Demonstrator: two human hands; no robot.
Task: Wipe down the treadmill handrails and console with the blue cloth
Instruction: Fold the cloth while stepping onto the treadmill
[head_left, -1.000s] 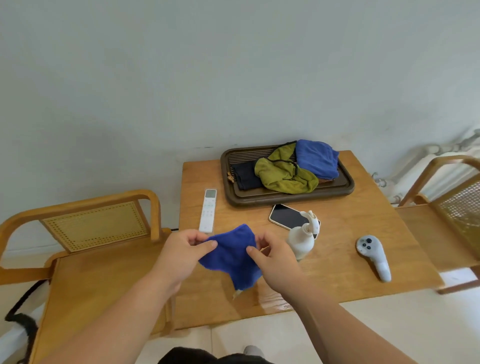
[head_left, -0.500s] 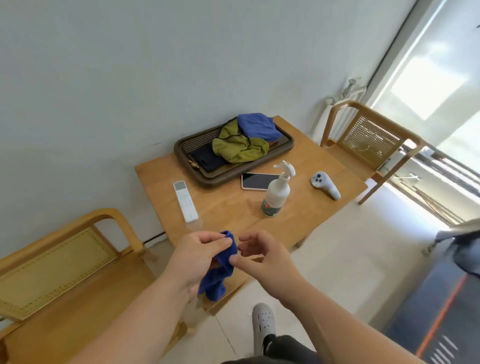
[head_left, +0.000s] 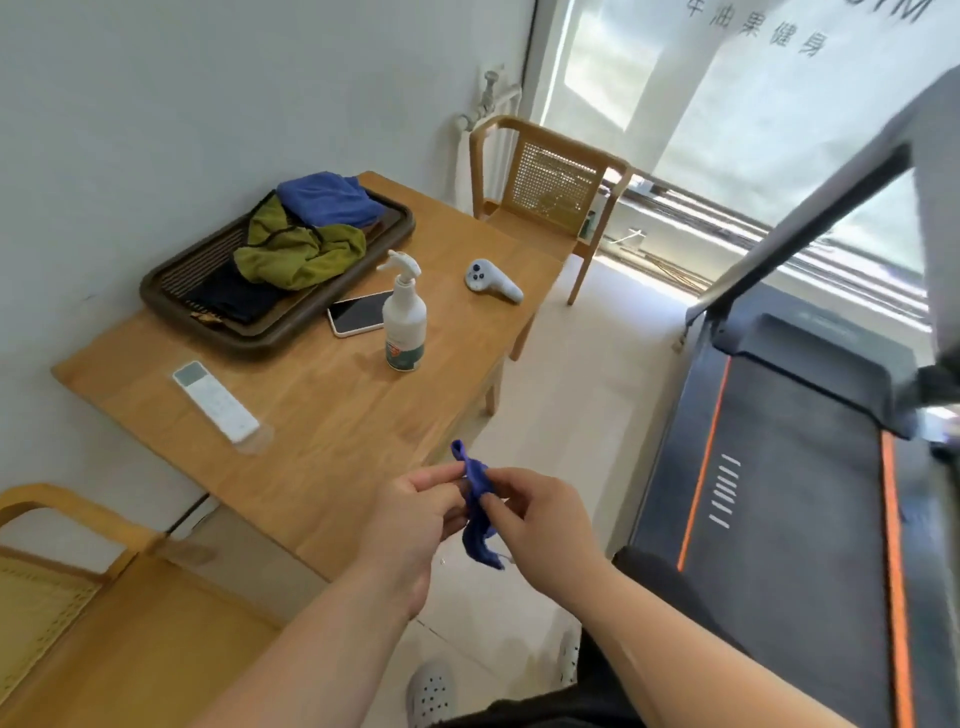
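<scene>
Open floor (head_left: 587, 364) between table (head_left: 332, 415) — treadmill (head_left: 779, 467).

We see a soft, matt blue cloth (head_left: 477, 506) pinched between the left hand (head_left: 410, 512) and the right hand (head_left: 540, 512), limp and creased like thin fabric. The table (head_left: 332, 405) is smooth wood with a light sheen and visible grain. On its far edge sits a dark tray (head_left: 270, 322) with a ribbed, satin surface, holding crumpled cloths (head_left: 306, 234) (blue, olive and black, all matt). The spray bottle (head_left: 404, 325) is white, slightly glossy plastic; the phone (head_left: 356, 314) has a glossy glass face. The treadmill (head_left: 789, 467) shows a matt, finely textured dark belt and smooth plastic side rails.
</scene>
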